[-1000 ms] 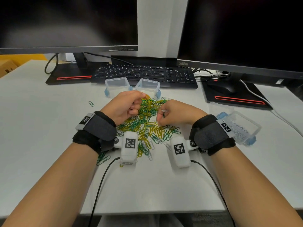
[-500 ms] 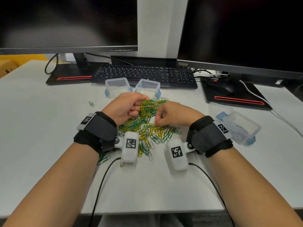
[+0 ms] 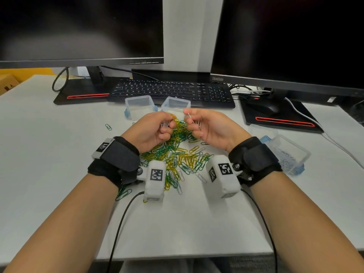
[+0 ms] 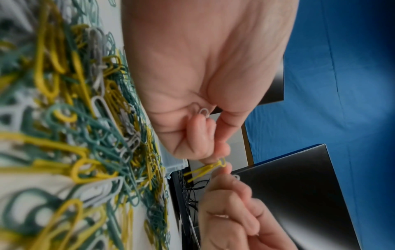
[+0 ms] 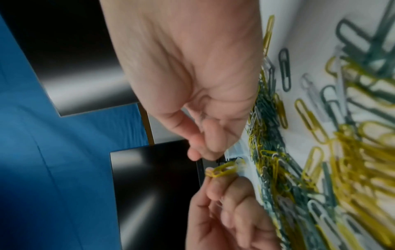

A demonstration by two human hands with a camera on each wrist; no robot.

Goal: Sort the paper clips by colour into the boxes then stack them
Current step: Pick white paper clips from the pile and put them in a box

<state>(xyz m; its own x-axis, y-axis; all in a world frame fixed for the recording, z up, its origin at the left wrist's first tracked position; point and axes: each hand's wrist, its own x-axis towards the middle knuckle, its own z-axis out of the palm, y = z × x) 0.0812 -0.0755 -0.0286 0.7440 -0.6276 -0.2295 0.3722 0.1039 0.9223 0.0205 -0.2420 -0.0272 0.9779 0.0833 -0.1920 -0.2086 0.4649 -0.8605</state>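
A mixed pile of yellow, green and white paper clips [image 3: 177,156] lies on the white desk. Both hands hover just above its far end, fingers curled. My left hand [image 3: 169,124] pinches a few yellow clips [image 4: 220,165] at its fingertips and keeps white clips [image 4: 204,112] in its palm. My right hand [image 3: 190,120] holds a small bunch of white clips [image 3: 198,123], one sticking up between finger and thumb. Two empty clear boxes [image 3: 139,104] [image 3: 175,105] stand right behind the hands. A third box [image 3: 289,154] at the right holds white clips.
A keyboard [image 3: 171,91] and two monitors stand behind the boxes, with a mouse [image 3: 264,107] on a black stand at the right. A clear lid [image 3: 262,131] lies by the right box. A stray green clip [image 3: 108,127] lies to the left. Wrist cables trail to the desk's front edge.
Both hands have lifted off the pile and moved toward the boxes, turning palms inward. The clips held in each hand now show.
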